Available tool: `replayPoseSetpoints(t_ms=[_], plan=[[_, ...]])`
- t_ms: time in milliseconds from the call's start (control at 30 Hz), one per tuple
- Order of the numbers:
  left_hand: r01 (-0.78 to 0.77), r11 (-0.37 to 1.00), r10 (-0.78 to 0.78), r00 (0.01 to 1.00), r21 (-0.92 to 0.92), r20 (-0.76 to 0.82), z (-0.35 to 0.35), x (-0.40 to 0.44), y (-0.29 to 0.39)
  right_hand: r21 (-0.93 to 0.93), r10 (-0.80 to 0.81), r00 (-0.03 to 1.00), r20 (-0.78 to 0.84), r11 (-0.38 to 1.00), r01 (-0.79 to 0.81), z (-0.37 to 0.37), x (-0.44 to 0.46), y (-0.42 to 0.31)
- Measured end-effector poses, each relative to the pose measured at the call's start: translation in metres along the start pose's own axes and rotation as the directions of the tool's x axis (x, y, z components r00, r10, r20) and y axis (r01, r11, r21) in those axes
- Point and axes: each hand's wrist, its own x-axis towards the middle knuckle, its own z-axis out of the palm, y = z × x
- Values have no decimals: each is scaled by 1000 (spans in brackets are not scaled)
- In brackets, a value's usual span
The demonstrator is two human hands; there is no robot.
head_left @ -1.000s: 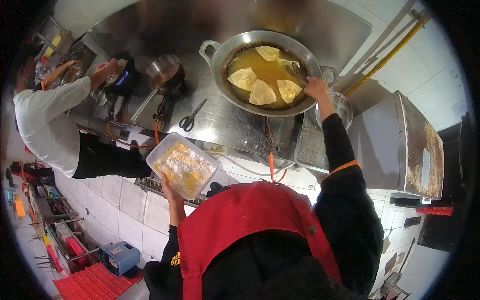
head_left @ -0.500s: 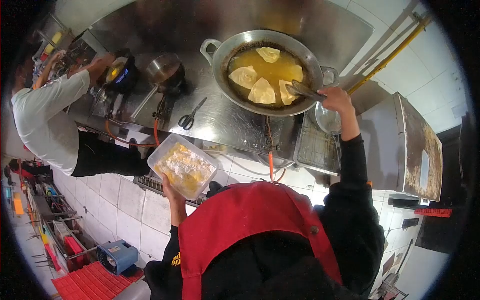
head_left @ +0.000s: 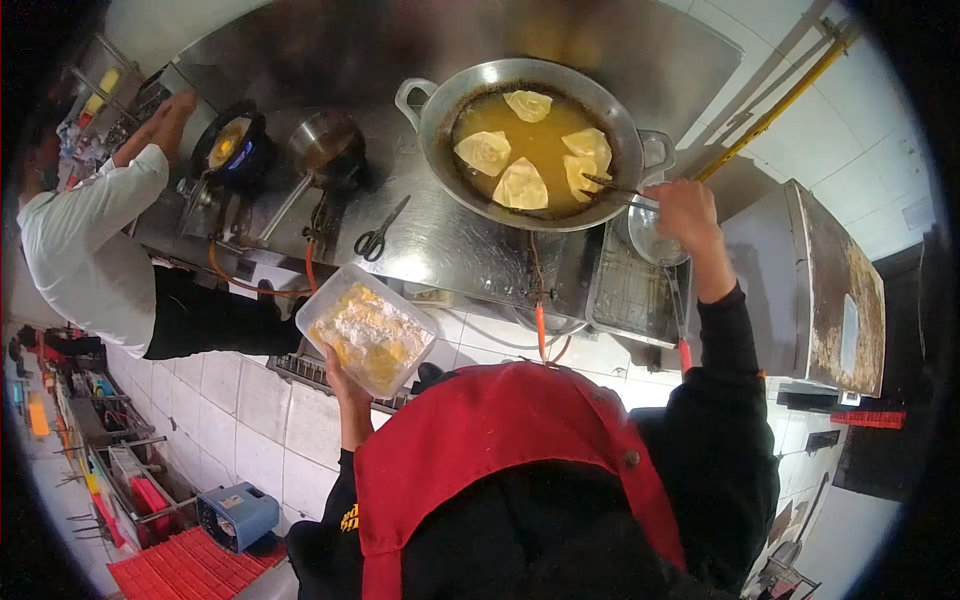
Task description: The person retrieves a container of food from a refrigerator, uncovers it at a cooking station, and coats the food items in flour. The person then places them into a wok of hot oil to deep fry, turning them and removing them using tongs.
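Observation:
My left hand (head_left: 347, 395) grips the lower edge of a clear plastic container (head_left: 424, 326), held tilted below the counter. Inside lie yellow pieces (head_left: 368, 340) dusted with white flour. Closed around metal tongs (head_left: 628, 194), my right hand (head_left: 686, 214) is by the right handle of a large wok (head_left: 436, 178). The tongs' tips reach over the oil and touch or nearly touch a folded dough piece (head_left: 584, 176). Several pale, folded dough pieces float in the yellow oil, one of them (head_left: 521, 186) near the front rim.
Scissors (head_left: 372, 243) lie on the steel counter (head_left: 450, 240). Left of the wok stand a saucepan (head_left: 326, 140) and a frying pan (head_left: 236, 145) over a flame. A co-worker (head_left: 95, 245) stands there. A strainer (head_left: 655, 238) rests over a wire rack (head_left: 630, 295) at right.
My right hand has shifted slightly right and down with the tongs. The dough pieces at the wok's right have moved closer together. The co-worker's arm has drawn back from the frying pan.

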Motion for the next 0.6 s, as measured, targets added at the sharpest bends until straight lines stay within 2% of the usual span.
replayPoseSetpoints(t_ms=[33, 133, 267, 400, 467, 600], plan=[[-4, 1000, 4, 1000, 11, -14, 1, -1, 1, -57, -55, 998, 6, 997, 56, 0, 0, 0], [0, 1000, 1, 1000, 22, -23, -1, 3, 0, -156, -57, 998, 3, 986, 57, 17, 8, -3], [34, 999, -33, 998, 20, -60, 2, 6, 0, -91, -48, 999, -9, 995, 47, 42, 24, -1], [28, 999, -26, 998, 46, -55, 18, -3, 7, -73, -44, 999, 2, 996, 44, 27, 24, 0], [27, 1000, -27, 998, -2, -54, 21, -4, 7, -70, -31, 999, 5, 997, 32, 24, 24, 4], [38, 999, -38, 998, 7, -48, 14, 0, 3, -183, -69, 996, 53, 980, 78, 25, 23, 2]])
